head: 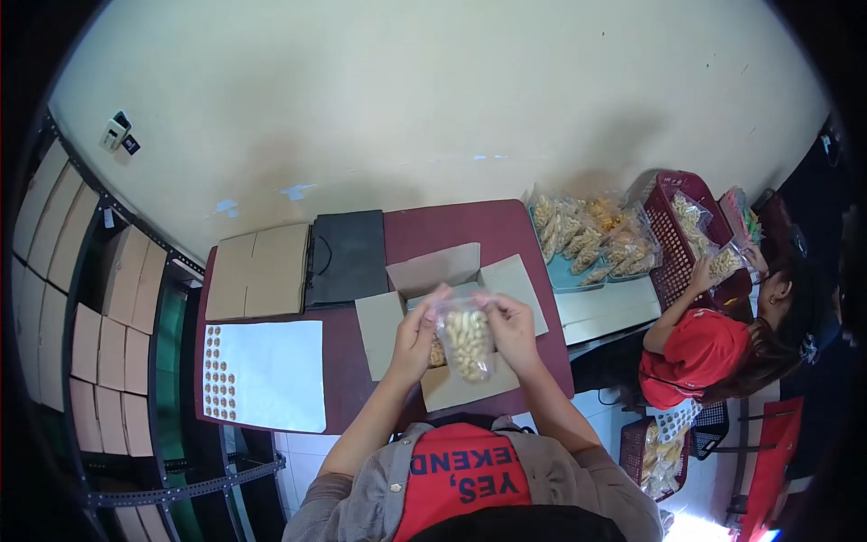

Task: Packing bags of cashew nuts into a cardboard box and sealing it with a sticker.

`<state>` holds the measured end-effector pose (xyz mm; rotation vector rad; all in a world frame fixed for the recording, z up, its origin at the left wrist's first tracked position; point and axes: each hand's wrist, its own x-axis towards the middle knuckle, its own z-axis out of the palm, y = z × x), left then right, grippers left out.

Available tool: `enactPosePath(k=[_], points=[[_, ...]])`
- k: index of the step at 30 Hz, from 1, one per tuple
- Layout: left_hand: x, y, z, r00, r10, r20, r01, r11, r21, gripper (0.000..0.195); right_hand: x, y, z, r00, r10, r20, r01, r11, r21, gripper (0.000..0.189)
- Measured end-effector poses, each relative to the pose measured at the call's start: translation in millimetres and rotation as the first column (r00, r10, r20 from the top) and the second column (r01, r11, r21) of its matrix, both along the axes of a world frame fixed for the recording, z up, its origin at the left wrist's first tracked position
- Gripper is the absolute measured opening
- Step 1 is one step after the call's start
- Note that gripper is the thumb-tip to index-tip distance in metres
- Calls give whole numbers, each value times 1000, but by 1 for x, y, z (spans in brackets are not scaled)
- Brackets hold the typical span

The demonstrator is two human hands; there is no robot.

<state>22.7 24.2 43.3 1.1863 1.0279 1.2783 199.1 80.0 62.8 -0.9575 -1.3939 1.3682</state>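
Between my two hands hangs a clear plastic bag of pale, nut-like snacks (467, 345). My left hand (413, 339) pinches its upper left corner, and my right hand (513, 330) grips the upper right one. Beneath the bag stands a cardboard box (381, 332) with its flaps spread outward. Part of another snack bag (437, 353) shows inside the box; the rest of the inside is hidden by my hands and the held bag.
Flattened cardboard (257, 271), black bags (347, 257) and a sticker sheet (278, 376) lie on the maroon table (433, 227). To the right are a teal tray (576, 274) of snack bags, a maroon basket (667, 271) and a co-worker (698, 352) holding a bag. Shelves of boxes (112, 379) stand left.
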Motion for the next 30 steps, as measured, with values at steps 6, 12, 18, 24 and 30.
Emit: enactPosePath(k=[6, 12, 18, 24, 30], points=[[32, -20, 2, 689, 210, -694, 122, 910, 397, 68, 11, 18, -34, 827, -468, 313, 330, 853, 404, 41], [22, -5, -73, 912, 100, -397, -48, 989, 139, 56, 16, 41, -89, 925, -149, 350, 175, 983, -46, 33], [-20, 10, -113, 970, 147, -191, -161, 985, -59, 49, 16, 47, -126, 886, 98, 454, -17, 984, -179, 34], [-6, 1, -82, 557, 204, -805, -23, 973, 231, 47, -8, 43, -162, 914, -48, 403, 125, 978, -165, 16], [-6, 20, -119, 386, 170, -907, -23, 984, 175, 37, -18, 66, -164, 728, -92, 679, 10, 992, 124, 27]])
